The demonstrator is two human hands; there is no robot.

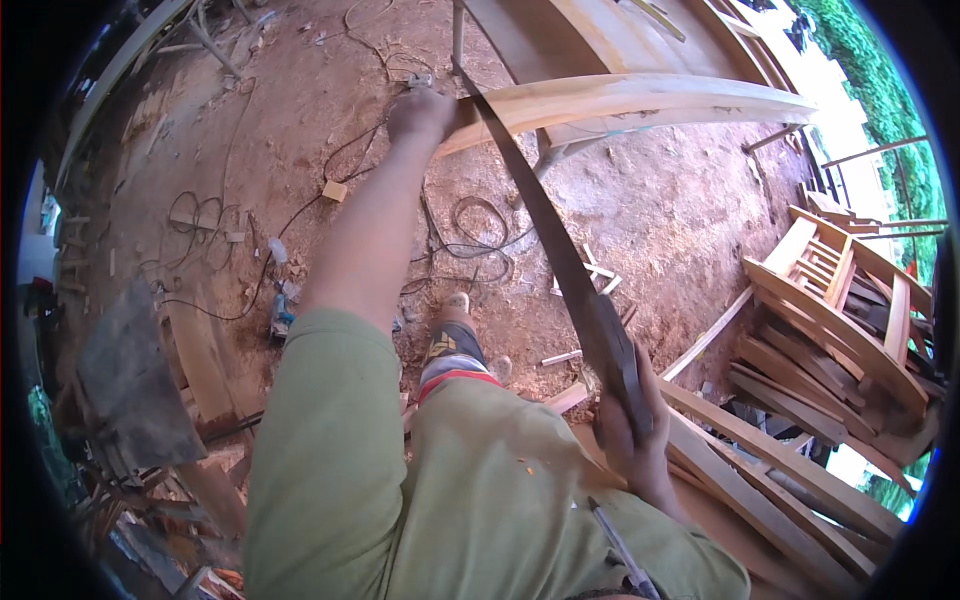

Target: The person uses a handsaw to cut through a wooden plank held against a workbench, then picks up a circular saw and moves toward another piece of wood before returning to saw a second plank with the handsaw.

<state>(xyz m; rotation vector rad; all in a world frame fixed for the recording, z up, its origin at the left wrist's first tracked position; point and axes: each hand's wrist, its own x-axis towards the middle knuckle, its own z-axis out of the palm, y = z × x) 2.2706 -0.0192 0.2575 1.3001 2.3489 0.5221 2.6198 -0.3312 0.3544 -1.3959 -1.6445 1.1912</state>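
Note:
A long curved wooden board (640, 92) spans from upper centre toward the right, its right part at the workbench. My left hand (421, 116) is closed around the board's left end. My right hand (640, 440) grips the dark handle of a handsaw (545, 215), close to my body on the right. The saw's long dark blade runs up and to the left, crossing the board just right of my left hand. How deep the teeth sit in the wood is hidden.
A workbench (560, 45) with wide planks stands at far right. Cables (480, 235) lie looped over the sawdust-covered floor, with a blue power tool (281, 315) at left. Stacked timber (770, 450) and a slatted wooden frame (840, 290) fill the right side. A grey sheet (135, 375) is at left.

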